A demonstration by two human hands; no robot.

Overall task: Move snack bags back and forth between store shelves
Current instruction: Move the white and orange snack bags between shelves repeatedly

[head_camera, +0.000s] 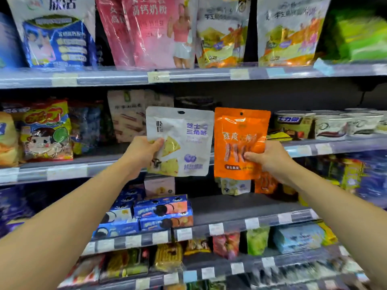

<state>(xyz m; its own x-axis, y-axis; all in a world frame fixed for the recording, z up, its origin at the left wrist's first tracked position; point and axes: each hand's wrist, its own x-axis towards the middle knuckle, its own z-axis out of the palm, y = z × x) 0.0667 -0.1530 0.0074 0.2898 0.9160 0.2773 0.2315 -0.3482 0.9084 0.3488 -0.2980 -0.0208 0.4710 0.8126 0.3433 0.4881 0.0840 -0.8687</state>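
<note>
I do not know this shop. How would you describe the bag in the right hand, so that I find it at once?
Find the second shelf from the top, where two bags are held up side by side in front of it. The right hand grips the orange bag; its neighbour, the white bag with yellow triangles, is in the left hand.

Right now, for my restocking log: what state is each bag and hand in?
White bag: upright, off the shelf, held by the left hand.
Orange bag: upright, off the shelf, held by the right hand.
Left hand: grips the white bag's lower left edge.
Right hand: grips the orange bag's lower right edge.
</note>
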